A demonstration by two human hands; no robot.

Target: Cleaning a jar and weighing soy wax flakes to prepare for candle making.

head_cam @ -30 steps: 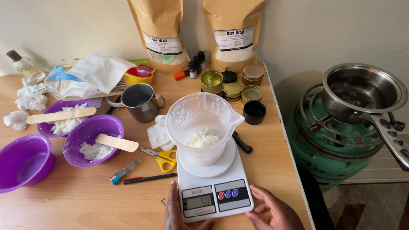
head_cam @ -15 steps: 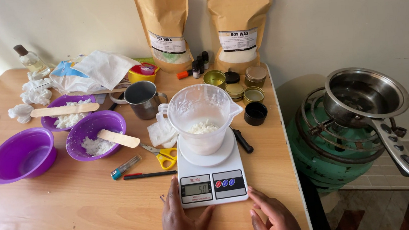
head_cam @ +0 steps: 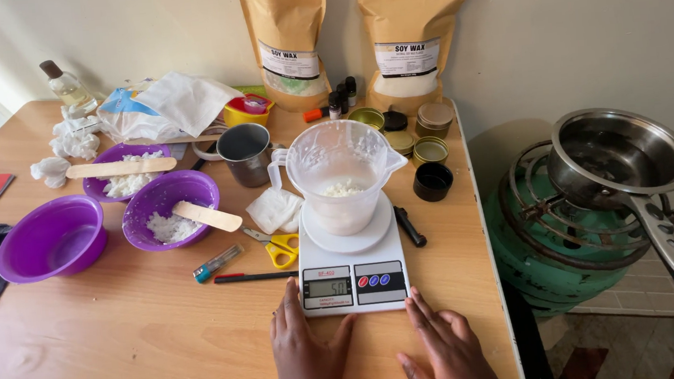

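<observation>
A white digital kitchen scale (head_cam: 352, 273) carries a clear plastic jug of white flakes (head_cam: 340, 174); left hand (head_cam: 304, 355) and right hand (head_cam: 447, 354) lie flat and empty before it, 2 brown paper pouches (head_cam: 417, 40) behind.

Two brown paper pouches (head_cam: 285, 39) (head_cam: 415, 40) are stood against the wall at the upper centre of the frame. Three purple bowls (head_cam: 50, 239) are set at the left, two of them with white flakes and a wooden spatula (head_cam: 208, 216). A steel mug (head_cam: 245, 153) is placed behind yellow scissors (head_cam: 277, 245). Small round tins (head_cam: 429, 151) are grouped right of centre. A steel saucepan (head_cam: 623, 158) is seated on a green gas burner (head_cam: 554, 252) at the right.
</observation>
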